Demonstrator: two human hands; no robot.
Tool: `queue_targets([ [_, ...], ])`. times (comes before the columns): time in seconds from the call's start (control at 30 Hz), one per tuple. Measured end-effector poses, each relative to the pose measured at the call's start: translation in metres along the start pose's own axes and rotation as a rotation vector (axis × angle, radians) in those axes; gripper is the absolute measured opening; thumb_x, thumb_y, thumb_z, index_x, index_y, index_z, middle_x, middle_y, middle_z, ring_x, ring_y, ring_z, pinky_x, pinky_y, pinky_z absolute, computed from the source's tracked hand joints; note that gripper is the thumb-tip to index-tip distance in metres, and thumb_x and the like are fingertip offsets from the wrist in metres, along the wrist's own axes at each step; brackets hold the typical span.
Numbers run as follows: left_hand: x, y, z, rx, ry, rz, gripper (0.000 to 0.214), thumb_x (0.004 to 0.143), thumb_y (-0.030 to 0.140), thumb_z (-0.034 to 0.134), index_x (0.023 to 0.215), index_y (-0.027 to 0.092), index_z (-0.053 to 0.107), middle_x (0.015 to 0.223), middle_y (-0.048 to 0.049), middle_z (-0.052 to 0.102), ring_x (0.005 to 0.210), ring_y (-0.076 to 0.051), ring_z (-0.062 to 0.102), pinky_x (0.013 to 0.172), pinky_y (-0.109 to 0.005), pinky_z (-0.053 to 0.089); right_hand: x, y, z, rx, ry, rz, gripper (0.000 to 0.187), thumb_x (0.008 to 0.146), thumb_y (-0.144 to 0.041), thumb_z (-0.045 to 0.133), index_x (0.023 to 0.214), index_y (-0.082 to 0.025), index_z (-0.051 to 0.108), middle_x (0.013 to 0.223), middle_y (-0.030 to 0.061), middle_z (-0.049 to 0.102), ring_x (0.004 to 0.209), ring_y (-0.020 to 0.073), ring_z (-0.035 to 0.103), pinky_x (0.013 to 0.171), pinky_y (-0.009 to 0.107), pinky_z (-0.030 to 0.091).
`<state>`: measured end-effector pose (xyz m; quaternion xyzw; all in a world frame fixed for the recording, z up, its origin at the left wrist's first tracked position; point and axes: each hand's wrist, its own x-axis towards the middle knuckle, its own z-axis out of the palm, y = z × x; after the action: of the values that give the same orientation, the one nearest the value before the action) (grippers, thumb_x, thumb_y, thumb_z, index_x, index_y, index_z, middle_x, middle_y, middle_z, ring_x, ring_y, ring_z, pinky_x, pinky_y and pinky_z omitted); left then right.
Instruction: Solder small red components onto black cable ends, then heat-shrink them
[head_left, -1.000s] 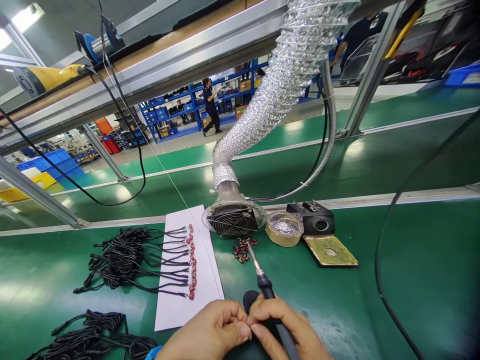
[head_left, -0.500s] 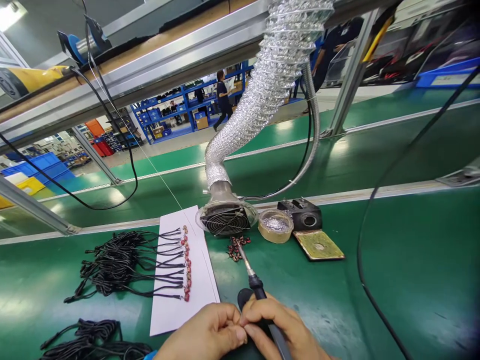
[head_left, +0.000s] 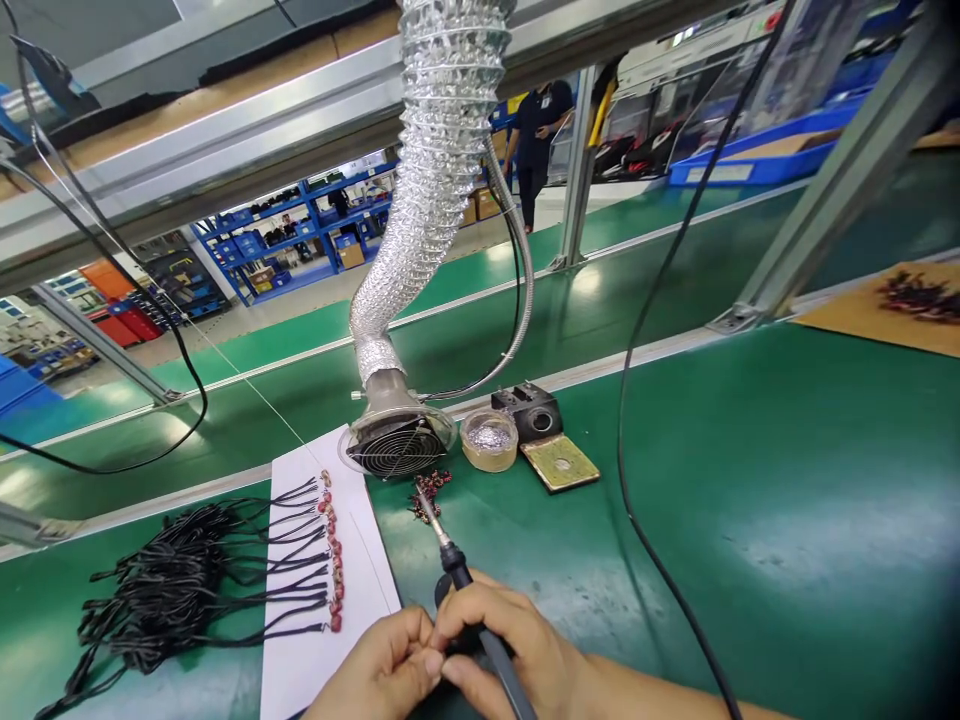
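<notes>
My right hand (head_left: 510, 650) grips a soldering iron (head_left: 450, 562) like a pen, with its tip pointing away toward a small heap of red and black parts (head_left: 429, 492). My left hand (head_left: 379, 672) is pinched closed right against the right hand's fingertips; what it holds is too small to make out. A white sheet (head_left: 311, 660) lies to the left with a row of black cables (head_left: 187, 590) whose red-tipped ends rest on it.
A silver fume hose ends in a fan intake (head_left: 395, 445) behind the parts. Beside it are a tin of solder scraps (head_left: 489, 438), a black iron stand (head_left: 534, 410) and a yellow sponge pad (head_left: 560, 462). A black cord (head_left: 637, 400) hangs across the green bench. A person stands far back.
The view has swung to the right, so everything on the bench sits further left in the picture. Both hands stay together with the iron held the same way.
</notes>
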<state>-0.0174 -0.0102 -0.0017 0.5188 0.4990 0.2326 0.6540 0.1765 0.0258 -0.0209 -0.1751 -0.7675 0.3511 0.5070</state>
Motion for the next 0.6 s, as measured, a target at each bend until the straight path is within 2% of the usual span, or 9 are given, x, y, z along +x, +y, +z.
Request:
queue_targets([
  [0.3,0.0022,-0.005,-0.0012,0.026,0.002,0.005,0.052,0.079,0.068,0.059,0.078,0.019,0.042,0.074,0.0033,0.033,0.071,-0.012,0.029,0.067,-0.025,0.027,0.0003,0.0023,-0.0016,-0.029,0.008,-0.006,0.025,0.073,-0.011,0.054,0.095,-0.022,0.054,0.078,0.0012,0.066,0.072,0.0156,0.059,0.065,0.025,0.048],
  [0.47,0.0043,-0.0102,-0.0015,0.051,-0.008,0.02,0.055,0.077,0.072,0.058,0.077,0.019,0.04,0.074,0.0033,0.032,0.071,-0.012,0.028,0.066,-0.025,0.025,-0.0002,0.0036,-0.0028,-0.043,-0.027,-0.012,0.02,0.077,-0.013,0.053,0.095,-0.022,0.054,0.077,0.0016,0.066,0.069,0.0153,0.059,0.064,0.026,0.049],
  [0.6,0.006,-0.006,-0.0003,0.101,-0.001,0.001,0.06,0.074,0.077,0.055,0.077,0.019,0.04,0.074,0.0032,0.032,0.07,-0.012,0.028,0.066,-0.026,0.025,0.0007,0.0045,-0.0041,-0.019,-0.038,0.012,0.018,0.079,-0.015,0.052,0.095,-0.022,0.056,0.079,0.0024,0.068,0.072,0.0153,0.061,0.065,0.025,0.05],
])
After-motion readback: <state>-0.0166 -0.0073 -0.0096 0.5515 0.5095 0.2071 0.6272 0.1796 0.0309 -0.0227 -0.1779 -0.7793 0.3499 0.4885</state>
